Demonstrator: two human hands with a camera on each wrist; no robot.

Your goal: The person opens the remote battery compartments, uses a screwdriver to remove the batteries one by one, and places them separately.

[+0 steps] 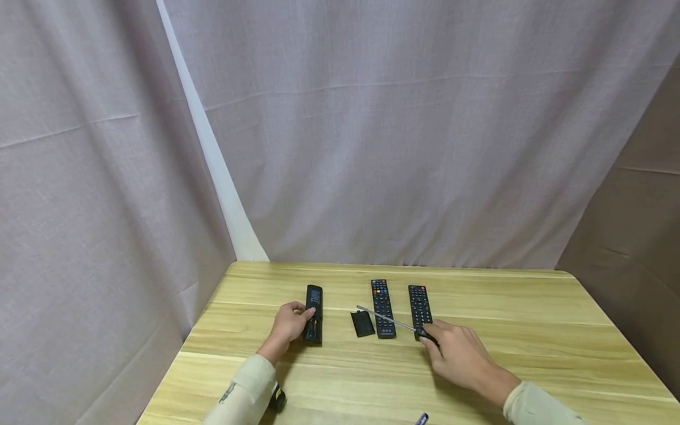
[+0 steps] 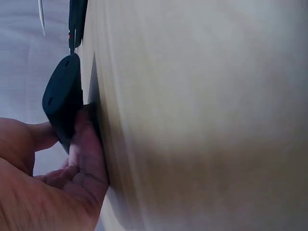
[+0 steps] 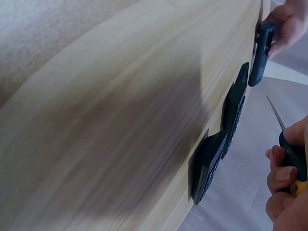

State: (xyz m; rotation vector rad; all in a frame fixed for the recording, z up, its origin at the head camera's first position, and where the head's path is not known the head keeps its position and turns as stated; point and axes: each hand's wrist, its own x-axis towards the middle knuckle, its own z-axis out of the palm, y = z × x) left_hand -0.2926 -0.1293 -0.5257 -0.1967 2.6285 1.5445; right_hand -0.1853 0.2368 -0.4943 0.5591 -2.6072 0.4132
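The curtain (image 1: 372, 147) hangs behind the pale wooden surface (image 1: 531, 354); take a clock centred on that surface in the head view, with 12 at the curtain. The work there looks part-way along: one remote has been uncovered, while closing it up again is, I judge, still to be done, along with whatever its inside needs. The right hand (image 1: 458, 356), at 3 o'clock, has its fingers wrapped round a tool's handle, and the right wrist view shows it clear of the surface. The left hand (image 1: 288, 323), at 9 o'clock, is narrowed onto the left remote (image 1: 316, 302), thumb on one side and fingers on the other. That remote lies at 10 o'clock, back up, its compartment (image 1: 314, 327) bare; something brassy shows within, too small to name for certain. The middle remote (image 1: 383, 307), at 12, and the right remote (image 1: 418, 301), at 1, are face up, so I cannot tell if their backs are covered. The tool, a screwdriver (image 1: 395, 322), crosses in front of the middle remote, tip towards 10 o'clock and touching neither the left remote nor its compartment. The loose cover (image 1: 363, 324) lies just beside the middle remote on its 9 o'clock side. A black and yellow object (image 1: 278, 398) sits half hidden at 8, and a small blue thing (image 1: 422, 419) is cut off at 5.
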